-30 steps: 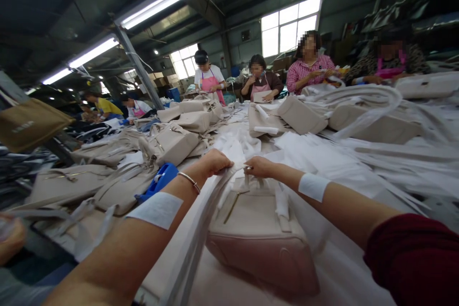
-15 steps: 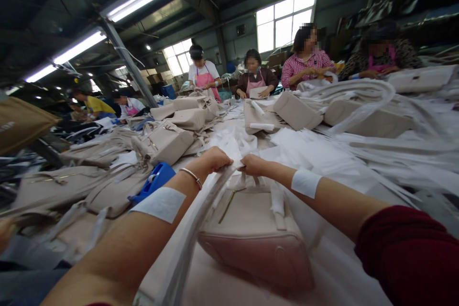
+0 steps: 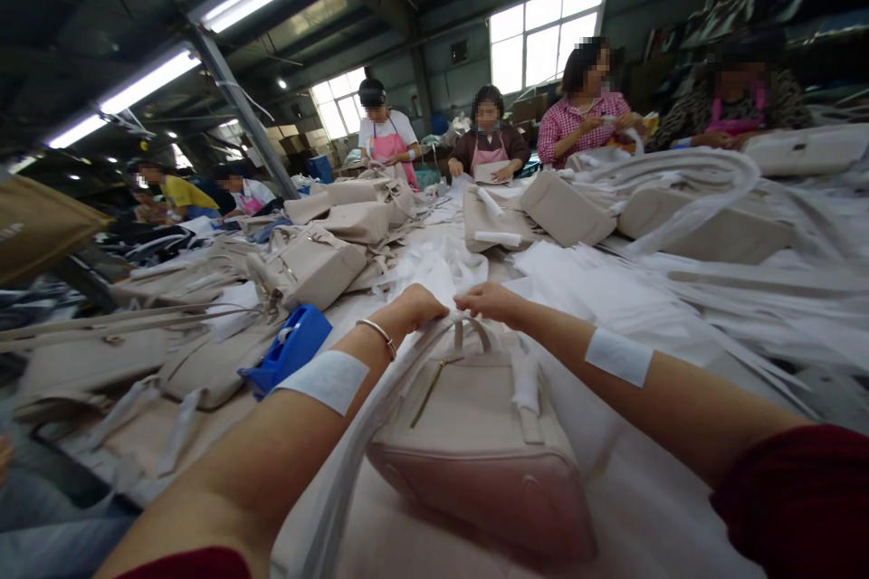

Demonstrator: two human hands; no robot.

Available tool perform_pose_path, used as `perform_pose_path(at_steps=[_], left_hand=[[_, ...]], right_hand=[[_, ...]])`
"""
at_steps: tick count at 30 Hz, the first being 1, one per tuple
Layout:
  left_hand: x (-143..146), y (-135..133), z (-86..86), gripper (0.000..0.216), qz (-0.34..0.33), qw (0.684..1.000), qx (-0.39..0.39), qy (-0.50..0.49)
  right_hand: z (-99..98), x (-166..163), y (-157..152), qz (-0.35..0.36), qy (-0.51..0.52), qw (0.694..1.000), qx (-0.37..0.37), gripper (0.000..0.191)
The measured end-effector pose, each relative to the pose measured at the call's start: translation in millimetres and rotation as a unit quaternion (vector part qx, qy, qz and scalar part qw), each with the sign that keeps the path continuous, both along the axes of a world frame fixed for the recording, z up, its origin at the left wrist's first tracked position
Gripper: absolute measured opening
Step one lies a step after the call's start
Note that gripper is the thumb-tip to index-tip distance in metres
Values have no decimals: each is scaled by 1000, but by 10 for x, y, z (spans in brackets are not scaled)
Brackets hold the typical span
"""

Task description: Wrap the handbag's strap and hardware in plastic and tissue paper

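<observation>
A beige handbag point(image 3: 475, 443) lies flat on the table right in front of me, its handles wrapped in white paper. My left hand point(image 3: 419, 306) is closed around a long white paper strip point(image 3: 353, 461) that runs back along my forearm. My right hand point(image 3: 490, 300) pinches the same wrapping at the top of the bag's handle point(image 3: 473, 333), and the two hands nearly touch. White bands sit on both my forearms, and a thin bracelet circles my left wrist.
Many more beige handbags point(image 3: 309, 267) and loose white paper point(image 3: 611, 289) cover the long table. A blue tape dispenser point(image 3: 289, 348) lies to the left of my arm. Several other people point(image 3: 584, 113) work along the far side.
My hands have drawn slightly nearer to me and lower, down to the bag's handle. The white strip hangs less bunched between them. The view has tilted a little.
</observation>
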State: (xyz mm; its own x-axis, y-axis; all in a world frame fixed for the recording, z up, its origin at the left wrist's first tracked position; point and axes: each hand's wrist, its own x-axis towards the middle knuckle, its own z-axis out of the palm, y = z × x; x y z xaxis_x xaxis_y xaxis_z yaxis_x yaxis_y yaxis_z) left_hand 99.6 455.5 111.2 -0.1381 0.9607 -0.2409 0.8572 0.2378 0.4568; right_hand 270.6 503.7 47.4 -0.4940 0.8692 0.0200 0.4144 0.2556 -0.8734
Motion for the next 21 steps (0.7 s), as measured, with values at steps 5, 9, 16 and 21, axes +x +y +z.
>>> perform_pose_path(at_steps=[5, 9, 16, 21], left_hand=[[59, -18, -42, 15, 7, 998, 4, -61], [0, -38, -91, 28, -24, 993, -21, -118], [-299, -61, -136, 40, -159, 972, -85, -149], [-415, -1, -141, 22, -267, 958, -88, -56]], right_hand=[[-9, -93, -80, -30, -9, 998, -50, 7], [25, -29, -203, -34, -7, 998, -49, 9], [-2, 208, -427, -18, -31, 997, -66, 11], [-49, 313, -548, -3, -38, 997, -60, 7]])
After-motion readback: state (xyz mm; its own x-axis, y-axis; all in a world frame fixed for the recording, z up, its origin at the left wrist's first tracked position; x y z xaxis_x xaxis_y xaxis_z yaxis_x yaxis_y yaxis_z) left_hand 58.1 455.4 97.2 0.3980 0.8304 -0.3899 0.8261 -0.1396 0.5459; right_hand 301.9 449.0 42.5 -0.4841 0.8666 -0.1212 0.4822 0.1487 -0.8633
